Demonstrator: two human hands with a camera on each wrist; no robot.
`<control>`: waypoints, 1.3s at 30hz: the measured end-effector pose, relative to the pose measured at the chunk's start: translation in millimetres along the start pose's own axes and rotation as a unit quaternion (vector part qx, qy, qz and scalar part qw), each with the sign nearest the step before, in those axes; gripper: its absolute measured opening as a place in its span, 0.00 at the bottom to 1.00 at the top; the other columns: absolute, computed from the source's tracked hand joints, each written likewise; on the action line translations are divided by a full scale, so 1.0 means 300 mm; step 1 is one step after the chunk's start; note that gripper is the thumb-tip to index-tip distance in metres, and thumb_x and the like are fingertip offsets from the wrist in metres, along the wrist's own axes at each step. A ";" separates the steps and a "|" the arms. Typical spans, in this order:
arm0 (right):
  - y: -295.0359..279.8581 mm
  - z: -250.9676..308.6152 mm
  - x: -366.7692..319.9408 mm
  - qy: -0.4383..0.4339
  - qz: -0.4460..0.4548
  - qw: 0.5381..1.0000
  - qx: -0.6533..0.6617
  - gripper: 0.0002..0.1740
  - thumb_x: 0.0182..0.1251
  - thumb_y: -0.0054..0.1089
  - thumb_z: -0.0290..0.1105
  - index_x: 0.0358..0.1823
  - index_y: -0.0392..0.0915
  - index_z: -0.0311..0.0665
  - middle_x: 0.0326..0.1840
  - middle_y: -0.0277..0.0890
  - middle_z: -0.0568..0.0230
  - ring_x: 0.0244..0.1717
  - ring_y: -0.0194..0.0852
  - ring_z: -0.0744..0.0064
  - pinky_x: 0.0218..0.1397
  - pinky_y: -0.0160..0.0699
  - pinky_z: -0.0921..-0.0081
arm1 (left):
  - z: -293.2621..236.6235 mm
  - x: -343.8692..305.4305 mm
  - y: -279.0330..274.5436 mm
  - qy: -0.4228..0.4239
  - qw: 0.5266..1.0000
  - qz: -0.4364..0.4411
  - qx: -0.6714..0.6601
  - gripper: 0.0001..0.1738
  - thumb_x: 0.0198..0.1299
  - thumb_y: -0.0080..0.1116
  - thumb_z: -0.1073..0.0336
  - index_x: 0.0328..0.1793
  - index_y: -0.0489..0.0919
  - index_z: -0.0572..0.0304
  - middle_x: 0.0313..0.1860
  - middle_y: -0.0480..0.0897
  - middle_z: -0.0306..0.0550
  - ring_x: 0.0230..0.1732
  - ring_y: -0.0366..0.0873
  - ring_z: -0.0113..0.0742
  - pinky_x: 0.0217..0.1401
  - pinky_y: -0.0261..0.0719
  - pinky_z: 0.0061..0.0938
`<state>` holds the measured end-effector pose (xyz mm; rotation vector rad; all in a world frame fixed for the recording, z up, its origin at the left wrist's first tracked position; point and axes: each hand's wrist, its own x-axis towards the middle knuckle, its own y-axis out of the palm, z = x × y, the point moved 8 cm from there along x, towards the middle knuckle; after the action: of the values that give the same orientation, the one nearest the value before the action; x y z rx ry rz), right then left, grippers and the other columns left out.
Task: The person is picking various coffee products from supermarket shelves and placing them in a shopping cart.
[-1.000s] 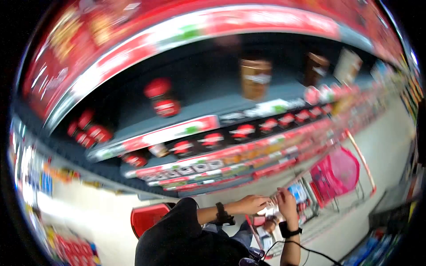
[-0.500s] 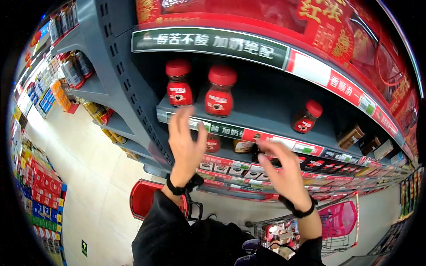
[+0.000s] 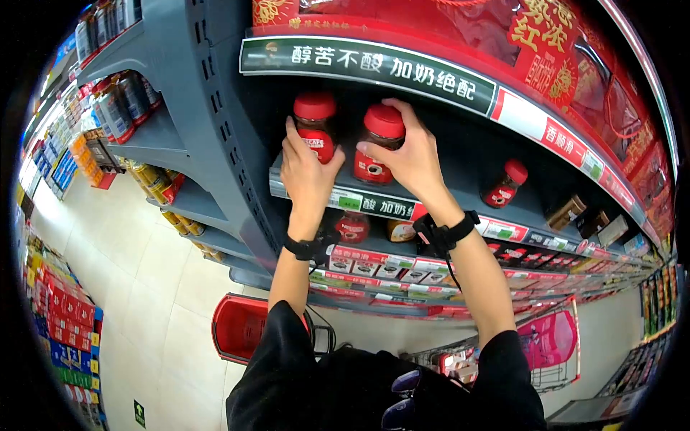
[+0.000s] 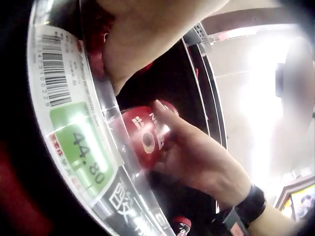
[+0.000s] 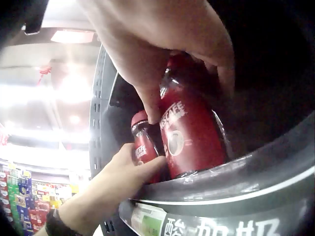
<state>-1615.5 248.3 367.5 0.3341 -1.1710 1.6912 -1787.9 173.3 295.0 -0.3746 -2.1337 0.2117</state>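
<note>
Two red-labelled instant coffee jars with red lids stand side by side on a grey shelf [image 3: 438,205]. In the head view my left hand [image 3: 307,179] holds the left coffee jar [image 3: 315,108], thumb on its right side and fingers on its left. My right hand [image 3: 420,158] grips the right coffee jar [image 3: 384,121] near its lid, the thumb across the front and the fingers behind. The right wrist view shows the right jar's label [image 5: 189,137] close up, with the left hand [image 5: 120,169] low around the smaller-looking left jar [image 5: 142,145].
A third coffee jar [image 3: 506,184] stands farther right on the shelf. Below the price strip [image 3: 359,201] are more jars and boxes. A red basket [image 3: 233,330] sits on the floor to the left, a shopping cart [image 3: 550,373] to the right. Red gift packs [image 3: 467,29] fill the shelf above.
Both hands came up from over the cart to the shelf and now hold a coffee jar each. The view has swung left toward the shelf's end.
</note>
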 end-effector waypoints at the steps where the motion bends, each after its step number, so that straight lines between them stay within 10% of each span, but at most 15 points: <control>1: -0.011 0.014 -0.022 -0.003 -0.025 1.000 -0.003 0.41 0.47 0.83 0.36 0.63 0.72 0.37 0.60 0.77 0.45 0.59 0.80 0.50 0.61 0.80 0.63 | -0.004 0.002 -0.005 0.005 1.000 0.006 -0.010 0.56 0.47 0.75 0.55 0.79 0.55 0.64 0.56 0.78 0.67 0.52 0.80 0.67 0.51 0.80 0.51; 6: -0.135 0.182 -0.161 -0.176 -0.148 0.972 -0.046 0.42 0.44 0.85 0.34 0.63 0.73 0.42 0.59 0.75 0.51 0.57 0.78 0.52 0.56 0.82 0.62 | -0.060 -0.039 -0.053 0.109 0.994 -0.012 0.004 0.56 0.55 0.73 0.59 0.81 0.49 0.73 0.76 0.58 0.75 0.75 0.61 0.70 0.77 0.61 0.48; 10: -0.306 0.249 -0.341 -0.220 -0.171 0.960 0.001 0.47 0.40 0.87 0.36 0.66 0.72 0.40 0.61 0.75 0.54 0.57 0.78 0.52 0.56 0.82 0.63 | -0.224 -0.182 -0.181 0.193 0.935 0.062 -0.291 0.46 0.54 0.66 0.69 0.78 0.60 0.73 0.75 0.66 0.69 0.74 0.67 0.61 0.76 0.63 0.47; 12: -0.387 0.207 -0.479 -0.144 -0.156 0.975 0.060 0.49 0.38 0.89 0.37 0.65 0.72 0.37 0.61 0.76 0.54 0.58 0.78 0.53 0.60 0.79 0.62 | -0.380 -0.320 -0.160 0.198 0.827 0.287 -0.442 0.49 0.50 0.71 0.69 0.79 0.60 0.67 0.73 0.71 0.64 0.73 0.71 0.57 0.75 0.66 0.46; 19: -0.615 -0.017 -1.121 0.239 -0.176 0.955 -0.011 0.48 0.48 0.85 0.35 0.71 0.66 0.38 0.65 0.72 0.53 0.65 0.74 0.60 0.67 0.73 0.65 | -0.651 -1.005 0.117 0.048 0.653 0.603 -0.455 0.49 0.49 0.80 0.66 0.77 0.65 0.64 0.67 0.77 0.61 0.64 0.80 0.48 0.65 0.78 0.37; 27: -0.748 -0.275 -2.141 0.572 -0.392 0.685 0.224 0.48 0.66 0.72 0.35 0.80 0.48 0.40 0.68 0.69 0.56 0.63 0.74 0.68 0.64 0.76 0.69 | -0.981 -1.897 0.214 -0.151 0.282 0.864 -0.389 0.37 0.64 0.69 0.66 0.75 0.65 0.74 0.61 0.80 0.53 0.58 0.80 0.34 0.62 0.79 0.29; 34: -0.816 -0.532 -2.760 0.640 -0.512 0.463 0.339 0.39 0.67 0.70 0.43 0.71 0.64 0.30 0.62 0.76 0.54 0.59 0.75 0.69 0.63 0.75 0.70 | -1.215 -2.515 0.356 0.032 0.273 0.916 -0.292 0.37 0.71 0.60 0.60 0.77 0.60 0.74 0.63 0.77 0.54 0.65 0.76 0.40 0.66 0.74 0.32; 39: -0.910 -0.903 -3.225 0.721 -0.461 0.506 0.112 0.34 0.64 0.71 0.47 0.63 0.72 0.33 0.50 0.83 0.53 0.49 0.84 0.65 0.51 0.82 0.67 | -1.259 -2.695 0.467 0.275 0.378 0.858 -0.211 0.29 0.69 0.56 0.62 0.72 0.67 0.70 0.63 0.73 0.62 0.65 0.74 0.57 0.66 0.73 0.40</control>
<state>-867.7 -78.1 -279.2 -0.3191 0.5364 0.5688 -1025.0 29.3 -166.5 -2.4452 -0.2317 0.5426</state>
